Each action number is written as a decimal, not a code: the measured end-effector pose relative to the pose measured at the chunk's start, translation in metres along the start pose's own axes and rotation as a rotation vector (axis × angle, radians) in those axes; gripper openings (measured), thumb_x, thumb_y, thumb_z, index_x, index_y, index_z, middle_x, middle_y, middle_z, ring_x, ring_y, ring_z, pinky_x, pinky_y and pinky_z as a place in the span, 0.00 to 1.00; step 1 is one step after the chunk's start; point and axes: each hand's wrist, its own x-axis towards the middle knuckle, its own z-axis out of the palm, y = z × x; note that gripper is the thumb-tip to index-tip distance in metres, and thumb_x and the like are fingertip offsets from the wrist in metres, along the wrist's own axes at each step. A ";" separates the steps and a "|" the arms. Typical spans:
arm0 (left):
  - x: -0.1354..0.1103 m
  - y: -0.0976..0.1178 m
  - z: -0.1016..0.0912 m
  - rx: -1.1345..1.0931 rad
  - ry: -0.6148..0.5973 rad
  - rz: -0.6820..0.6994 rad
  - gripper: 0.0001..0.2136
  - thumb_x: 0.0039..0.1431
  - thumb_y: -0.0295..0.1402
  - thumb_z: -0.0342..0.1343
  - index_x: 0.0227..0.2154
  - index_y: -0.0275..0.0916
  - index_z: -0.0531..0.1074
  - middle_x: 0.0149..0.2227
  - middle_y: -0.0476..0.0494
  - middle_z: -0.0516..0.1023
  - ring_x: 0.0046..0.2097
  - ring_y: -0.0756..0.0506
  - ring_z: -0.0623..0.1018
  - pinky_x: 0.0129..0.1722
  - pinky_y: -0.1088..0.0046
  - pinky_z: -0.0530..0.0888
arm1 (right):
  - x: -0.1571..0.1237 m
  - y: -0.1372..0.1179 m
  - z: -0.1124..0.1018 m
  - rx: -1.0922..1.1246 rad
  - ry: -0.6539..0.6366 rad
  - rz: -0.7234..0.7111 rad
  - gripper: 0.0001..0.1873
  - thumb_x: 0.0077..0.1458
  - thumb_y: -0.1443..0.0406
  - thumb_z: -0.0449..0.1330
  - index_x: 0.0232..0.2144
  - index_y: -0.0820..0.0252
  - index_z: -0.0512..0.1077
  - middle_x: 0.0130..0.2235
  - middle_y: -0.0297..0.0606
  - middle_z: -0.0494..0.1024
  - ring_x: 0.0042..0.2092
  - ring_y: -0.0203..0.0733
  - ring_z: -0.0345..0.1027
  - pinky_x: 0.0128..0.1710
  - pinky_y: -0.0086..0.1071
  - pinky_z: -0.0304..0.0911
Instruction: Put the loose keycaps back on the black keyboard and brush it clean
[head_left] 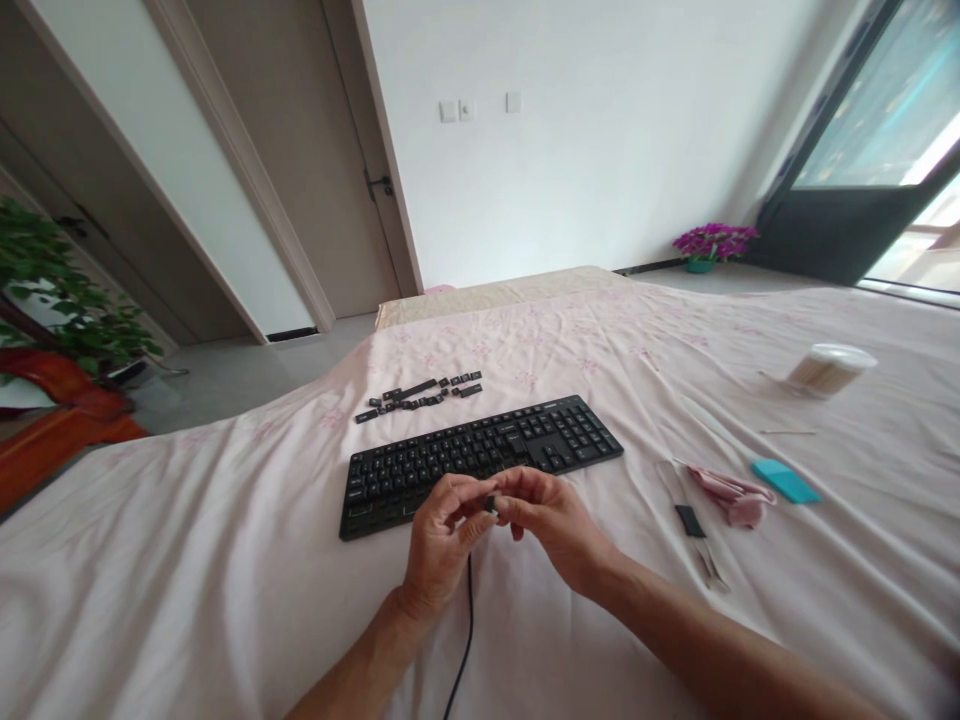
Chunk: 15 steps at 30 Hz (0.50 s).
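My left hand (442, 530) is closed in a pinch on a small black keycap (492, 504), just in front of the keyboard. Meeting it from the other side, my right hand (544, 515) has its fingers closed at the same keycap; whether something thin is also between these fingers I cannot tell. Behind both hands lies a black keyboard (450, 455), its bottom row partly stripped of caps. Its cable (469, 620) runs toward me under the hands. Beyond the keyboard, several loose black keycaps (420, 395) are spread on the cloth.
A pink floral cloth (225, 560) covers the surface in folds. To the right lie a wire keycap puller (688, 522), a crumpled pink cloth (731, 492), a blue flat piece (785, 481) and a cotton swab (787, 432). A clear tub of swabs (831, 370) stands farther back.
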 end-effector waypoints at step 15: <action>-0.005 0.000 -0.002 0.038 0.039 -0.062 0.05 0.52 0.32 0.60 0.33 0.40 0.75 0.35 0.47 0.71 0.38 0.49 0.73 0.35 0.77 0.71 | -0.005 0.008 0.004 0.307 0.019 0.161 0.15 0.40 0.63 0.70 0.31 0.64 0.74 0.25 0.32 0.72 0.25 0.28 0.63 0.22 0.23 0.50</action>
